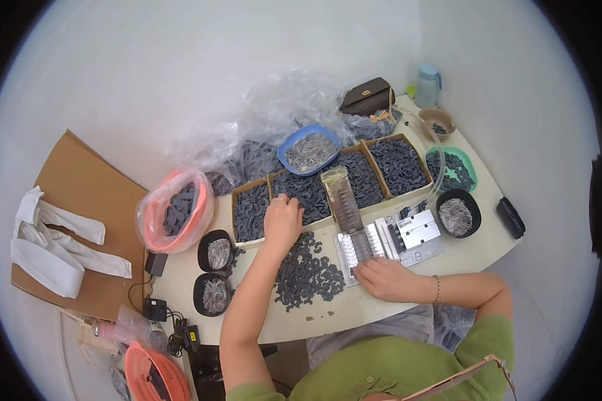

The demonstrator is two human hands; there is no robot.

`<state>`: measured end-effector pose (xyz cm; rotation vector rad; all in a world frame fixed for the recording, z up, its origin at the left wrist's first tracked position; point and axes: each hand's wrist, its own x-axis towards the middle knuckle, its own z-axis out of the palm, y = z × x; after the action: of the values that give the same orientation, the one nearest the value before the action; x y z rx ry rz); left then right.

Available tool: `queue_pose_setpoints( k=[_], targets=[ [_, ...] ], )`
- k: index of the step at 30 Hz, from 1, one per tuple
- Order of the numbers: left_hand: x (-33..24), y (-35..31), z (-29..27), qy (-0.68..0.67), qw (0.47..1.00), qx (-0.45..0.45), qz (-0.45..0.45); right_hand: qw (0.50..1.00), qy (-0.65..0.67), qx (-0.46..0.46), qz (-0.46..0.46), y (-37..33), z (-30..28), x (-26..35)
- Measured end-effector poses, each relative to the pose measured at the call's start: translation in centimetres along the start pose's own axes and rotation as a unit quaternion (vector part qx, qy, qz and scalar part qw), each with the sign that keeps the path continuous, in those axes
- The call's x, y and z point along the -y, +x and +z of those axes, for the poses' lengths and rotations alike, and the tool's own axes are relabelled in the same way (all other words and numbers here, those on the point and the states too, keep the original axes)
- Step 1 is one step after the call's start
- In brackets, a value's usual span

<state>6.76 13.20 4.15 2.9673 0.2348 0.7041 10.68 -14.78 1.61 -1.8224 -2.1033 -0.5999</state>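
My left hand (284, 219) reaches over a divided cardboard box (250, 241) filled with small dark grey parts (301, 190). Its fingers are curled down at the parts, and whatever lies between them is hidden. On the table my right hand (385, 279) rests at the near edge of a metal fixture (344, 248), fingers bent together, and I cannot make out what they grip. A clear ribbed tray (344, 200) leans from the box's rim down to the fixture. To its right sits a silver block (419, 229) with a tube. Loose dark parts (308, 277) lie spread between my arms.
Black bowls of metal pins (219, 254) stand left, another black bowl (458, 212) right. A blue basin (308, 150) of pins sits on the box. Around are a green tray (471, 167), a pink basket (174, 210), a bottle (427, 87), a handbag (366, 98) and a black case (510, 218).
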Motion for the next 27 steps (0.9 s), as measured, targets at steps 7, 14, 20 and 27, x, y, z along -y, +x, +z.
queue_pose_setpoints(
  k=[7,14,20,27],
  targets=[
    [1.1,2.2,2.1,0.002,1.000,0.007,-0.025,0.979,0.095,0.072,0.168,1.7,0.3,-7.0],
    [-6.2,-2.3,-0.3,-0.287,0.955,0.006,0.076,0.975,-0.045,0.085,0.201,5.3,2.6,-14.7],
    [-10.0,-8.7,0.4,-0.175,0.974,0.037,0.140,0.944,0.178,0.011,0.277,4.8,0.9,-15.4],
    [-11.5,-10.6,-0.1,-0.011,0.974,0.009,0.225,0.893,0.363,0.033,0.264,3.7,-2.1,-10.0]
  ],
)
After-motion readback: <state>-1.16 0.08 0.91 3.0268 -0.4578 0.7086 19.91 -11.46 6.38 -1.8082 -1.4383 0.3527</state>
